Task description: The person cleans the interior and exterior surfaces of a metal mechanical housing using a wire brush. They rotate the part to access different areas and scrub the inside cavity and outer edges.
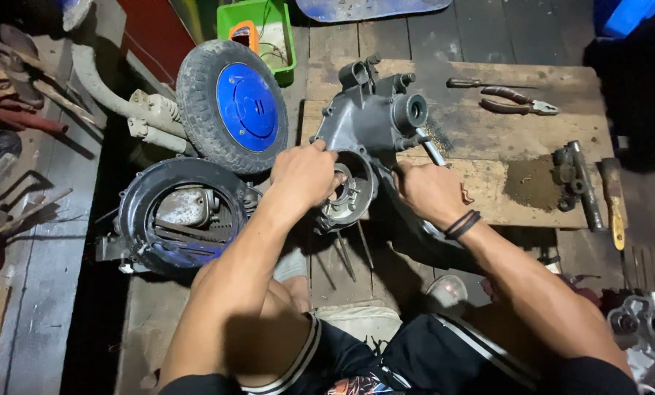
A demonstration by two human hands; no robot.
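Left hand [303, 174] grips grey engine casing [364, 128] at its round opening; right hand [430, 192] holds metal tool [431, 150] against it. Blue-hubbed wheel [232, 104] beside, pliers [518, 101] on wooden board [532, 132].

No pkgs, labels, signs or screens visible, far as seen.
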